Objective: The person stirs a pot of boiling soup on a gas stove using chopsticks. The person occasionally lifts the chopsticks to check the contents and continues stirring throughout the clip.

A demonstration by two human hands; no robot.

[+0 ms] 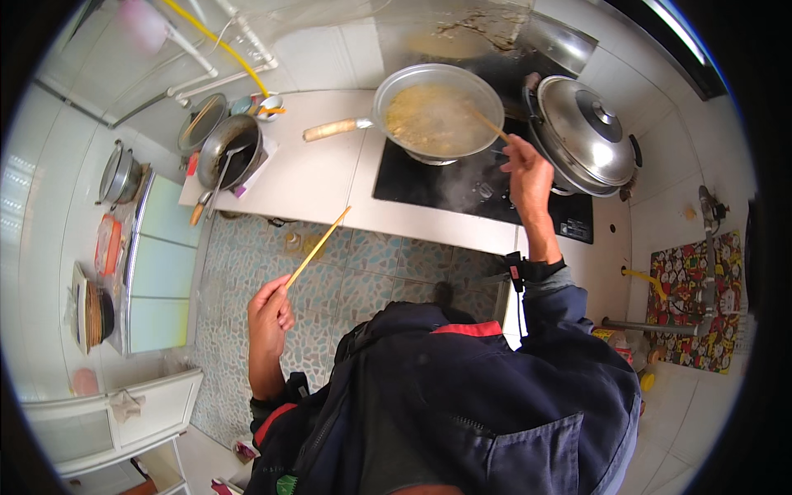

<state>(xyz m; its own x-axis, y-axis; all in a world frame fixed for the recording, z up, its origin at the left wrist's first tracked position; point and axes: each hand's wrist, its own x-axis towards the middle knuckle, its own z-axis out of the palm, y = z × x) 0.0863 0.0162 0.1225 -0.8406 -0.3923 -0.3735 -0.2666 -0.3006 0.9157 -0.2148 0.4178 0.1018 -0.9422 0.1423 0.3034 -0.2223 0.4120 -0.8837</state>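
Observation:
In my left hand (pixel 272 303) is a single wooden chopstick (pixel 317 249), tilted up over the floor in front of the counter. My right hand (pixel 528 170) grips another chopstick (pixel 489 124), and its tip reaches into the steaming pan (pixel 374 102). Yellowish liquid with pale bits (pixel 427 117) fills this wide metal pan; steam blurs the food, so I cannot tell what it is. The pan stands on the left side of a black cooktop (pixel 421 185), its wooden handle (pixel 334 129) pointing left.
Right of the pan is a large lidded steel wok (pixel 588 133), close to my right hand. A dark wok (pixel 238 151) with a metal spatula (pixel 224 176) rests at the counter's left end, its handle over the edge. A white bowl (pixel 271 106) stands behind it.

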